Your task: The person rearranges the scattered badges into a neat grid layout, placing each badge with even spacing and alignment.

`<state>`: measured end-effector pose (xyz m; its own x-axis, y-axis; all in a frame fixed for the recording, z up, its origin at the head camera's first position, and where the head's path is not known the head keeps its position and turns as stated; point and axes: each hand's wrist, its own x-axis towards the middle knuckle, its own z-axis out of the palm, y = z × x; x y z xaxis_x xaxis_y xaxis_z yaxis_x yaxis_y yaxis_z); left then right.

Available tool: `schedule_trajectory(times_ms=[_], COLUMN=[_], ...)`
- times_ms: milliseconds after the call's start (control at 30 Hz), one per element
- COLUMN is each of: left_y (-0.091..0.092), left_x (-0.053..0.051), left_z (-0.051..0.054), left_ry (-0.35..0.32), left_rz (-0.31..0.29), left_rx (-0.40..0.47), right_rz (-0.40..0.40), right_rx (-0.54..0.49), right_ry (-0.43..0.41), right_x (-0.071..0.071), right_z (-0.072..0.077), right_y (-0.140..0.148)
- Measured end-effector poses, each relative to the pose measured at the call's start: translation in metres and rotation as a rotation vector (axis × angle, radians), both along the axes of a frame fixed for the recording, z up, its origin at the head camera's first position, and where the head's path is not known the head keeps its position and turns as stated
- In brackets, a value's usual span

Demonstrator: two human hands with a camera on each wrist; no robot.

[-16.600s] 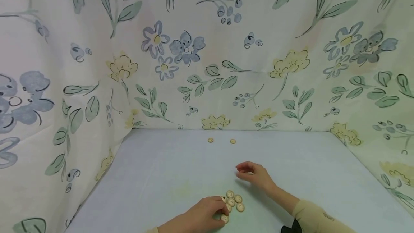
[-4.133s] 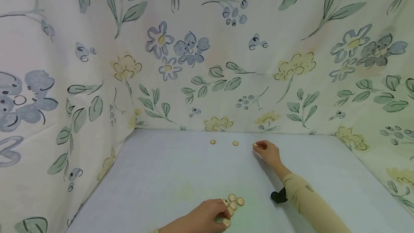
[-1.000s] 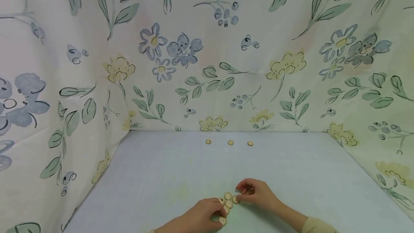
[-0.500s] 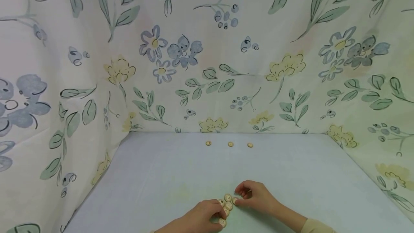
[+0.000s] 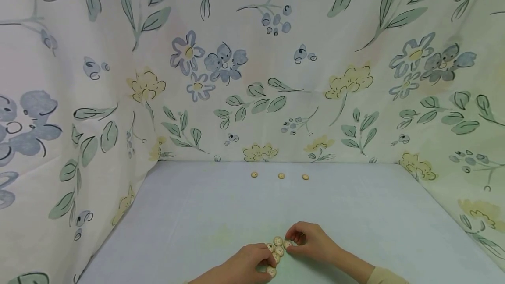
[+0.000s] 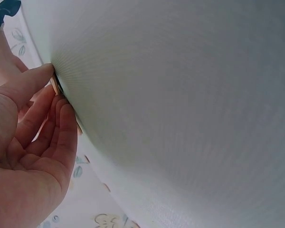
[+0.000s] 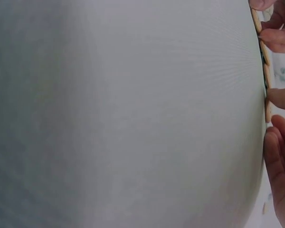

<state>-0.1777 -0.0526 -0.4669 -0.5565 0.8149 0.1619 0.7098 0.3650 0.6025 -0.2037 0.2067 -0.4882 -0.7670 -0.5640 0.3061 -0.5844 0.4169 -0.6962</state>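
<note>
Button [image 5: 271,271] sits pinched in left grip [image 5: 248,262], another button [image 5: 288,244] in right grip [image 5: 313,241], both barely parted.

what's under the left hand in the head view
Along the edge of the left hand, one button shows nearly whole and two other buttons peek out, partly covered. Whatever lies under the palm is hidden in that view.

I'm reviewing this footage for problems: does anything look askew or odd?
Nothing stands out: three far buttons lie in a roughly straight row, and the near buttons sit bunched by the left hand and right hand.
</note>
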Motion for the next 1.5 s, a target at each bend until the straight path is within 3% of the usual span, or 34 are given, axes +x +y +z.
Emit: schedule_trajectory(times_ms=[600,1267,1500], left_y=[0.000,0.000,0.000], left_x=[-0.001,-0.001,-0.001], left_z=[-0.001,0.001,-0.001], left_ry=[-0.020,-0.055,-0.022], left_rz=[0.007,0.009,0.003], left_rx=[-0.004,-0.018,-0.007], right_rz=[0.011,-0.087,-0.094], right_rx=[0.032,-0.017,0.021], right_ry=[0.049,-0.198,-0.184], right_x=[-0.003,-0.017,-0.029], right_z=[-0.001,0.005,0.008], right_y=[0.000,-0.002,-0.009])
